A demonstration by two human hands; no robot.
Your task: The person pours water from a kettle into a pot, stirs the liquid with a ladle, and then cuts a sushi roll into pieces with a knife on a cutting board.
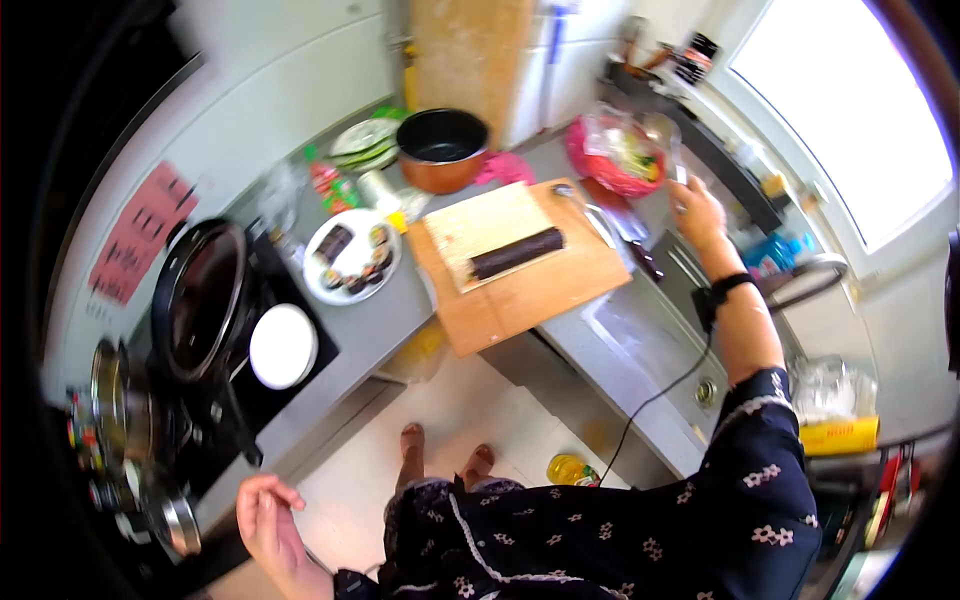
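Note:
My right hand (697,210) grips the handle of a metal ladle (678,154); its round end is blurred beside a pink basin (581,146) holding a plastic bag and pale green food. My left hand (271,521) hangs empty near the front edge of the stove counter, fingers loosely apart. In front of me, a dark seaweed roll (517,253) lies on a bamboo mat (480,217). The mat rests on a wooden cutting board (517,307). A spoon (562,192) and a kitchen knife (641,255) lie at the board's right side.
A white plate (349,264) with cut sushi pieces stands left of the board. Behind are an orange pot (435,174) and a sauce bottle (330,180). A lidded black pan (199,300) and stacked white plates (283,346) occupy the stove. The sink (667,352) is at right; an oil bottle (570,470) is on the floor.

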